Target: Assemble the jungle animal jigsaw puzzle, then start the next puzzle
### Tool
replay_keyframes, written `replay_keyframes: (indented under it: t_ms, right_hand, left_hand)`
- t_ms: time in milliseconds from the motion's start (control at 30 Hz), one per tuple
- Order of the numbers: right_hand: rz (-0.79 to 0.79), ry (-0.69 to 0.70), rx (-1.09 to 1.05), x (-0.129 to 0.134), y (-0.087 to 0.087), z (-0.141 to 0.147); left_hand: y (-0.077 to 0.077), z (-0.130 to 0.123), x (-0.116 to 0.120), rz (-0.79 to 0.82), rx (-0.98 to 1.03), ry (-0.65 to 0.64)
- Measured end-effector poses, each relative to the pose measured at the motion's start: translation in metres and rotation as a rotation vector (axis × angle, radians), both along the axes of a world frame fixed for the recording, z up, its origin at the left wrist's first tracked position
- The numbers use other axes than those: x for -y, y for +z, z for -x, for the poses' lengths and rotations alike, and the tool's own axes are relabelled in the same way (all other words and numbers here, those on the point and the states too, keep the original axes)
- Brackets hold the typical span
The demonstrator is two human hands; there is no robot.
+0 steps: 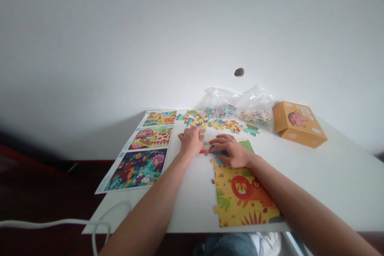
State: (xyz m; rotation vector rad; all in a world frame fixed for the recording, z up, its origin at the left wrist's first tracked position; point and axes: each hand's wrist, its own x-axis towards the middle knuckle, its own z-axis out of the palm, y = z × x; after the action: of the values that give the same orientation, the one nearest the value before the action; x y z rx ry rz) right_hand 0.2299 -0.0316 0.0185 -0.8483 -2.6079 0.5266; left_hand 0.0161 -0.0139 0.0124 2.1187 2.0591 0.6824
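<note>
A partly joined jigsaw puzzle (pixel 237 196) lies flat at the table's front, showing lions and a green crocodile on yellow. My right hand (pixel 232 151) rests over its upper part, fingers spread, covering some of a blue animal. At the upper left corner of the puzzle, my left hand (pixel 192 142) has its fingers curled at a red and pale jigsaw piece (pixel 204 149). That piece touches or nearly touches the joined part; the fingers hide the exact contact. Beyond both hands lie several loose jigsaw pieces (pixel 219 124).
A sheet with three printed pictures (pixel 132 146) lies left on the white table (pixel 192 204). Two clear plastic bags of pieces (pixel 255 114) and an orange box (pixel 300 124) stand at the back right, by the wall. A white cable (pixel 69 221) loops at the front left.
</note>
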Motion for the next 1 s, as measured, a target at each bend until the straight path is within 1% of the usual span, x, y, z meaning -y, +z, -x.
replay_keyframes:
  t_ms: [100,167,267,467,700,1000]
  right_hand:
    - [0.02,-0.017,0.022,-0.0011,-0.0011,-0.0022]
    - [0.018,-0.021,0.021,-0.0011,-0.0007,-0.003]
    - [0.014,-0.02,0.017,-0.0011,-0.0004,-0.0031]
    - [0.0,-0.025,0.002,-0.0027,-0.0038,-0.0029]
    - [-0.056,-0.131,-0.027,-0.0033,-0.006,-0.0041]
    - [-0.044,-0.12,0.003,-0.0008,-0.0065,-0.0042]
  left_hand:
    - [0.0,0.0041,-0.0024,-0.004,-0.043,0.187]
    - [0.0005,0.0064,-0.0037,0.033,-0.066,0.235]
    - [0.0011,0.0079,-0.0045,0.085,-0.076,0.232]
    - [0.0008,0.0069,-0.0057,0.095,-0.083,0.259]
    - [-0.0014,0.0085,-0.0073,0.077,-0.083,0.272]
    - [-0.0024,0.0084,-0.0076,0.069,-0.073,0.268]
